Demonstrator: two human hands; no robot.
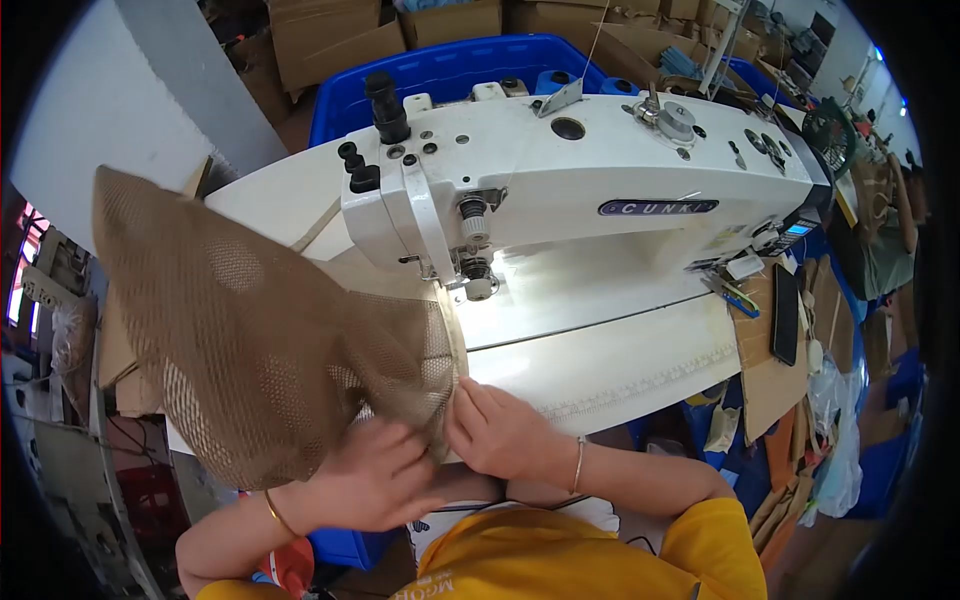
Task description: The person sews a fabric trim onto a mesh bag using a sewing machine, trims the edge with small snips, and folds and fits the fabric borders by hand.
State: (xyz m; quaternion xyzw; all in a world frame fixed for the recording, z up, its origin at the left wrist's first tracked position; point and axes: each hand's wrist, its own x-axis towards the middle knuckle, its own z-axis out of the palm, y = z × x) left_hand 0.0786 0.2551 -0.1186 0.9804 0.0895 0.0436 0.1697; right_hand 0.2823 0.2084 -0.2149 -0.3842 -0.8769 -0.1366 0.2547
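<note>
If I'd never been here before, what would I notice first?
The big white sewing machine across the middle would probably grab your eye first. Next comes the brown mesh cloth bunched up at the left, its pale edge strip pinched in the right hand at the lower centre. Behind the machine, a bright blue bin stands out.

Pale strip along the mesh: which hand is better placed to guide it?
Probably the right hand: its fingertips are at the pale strip, near the sewing machine. The left hand, blurred, is farther from it, by the mesh.
</note>
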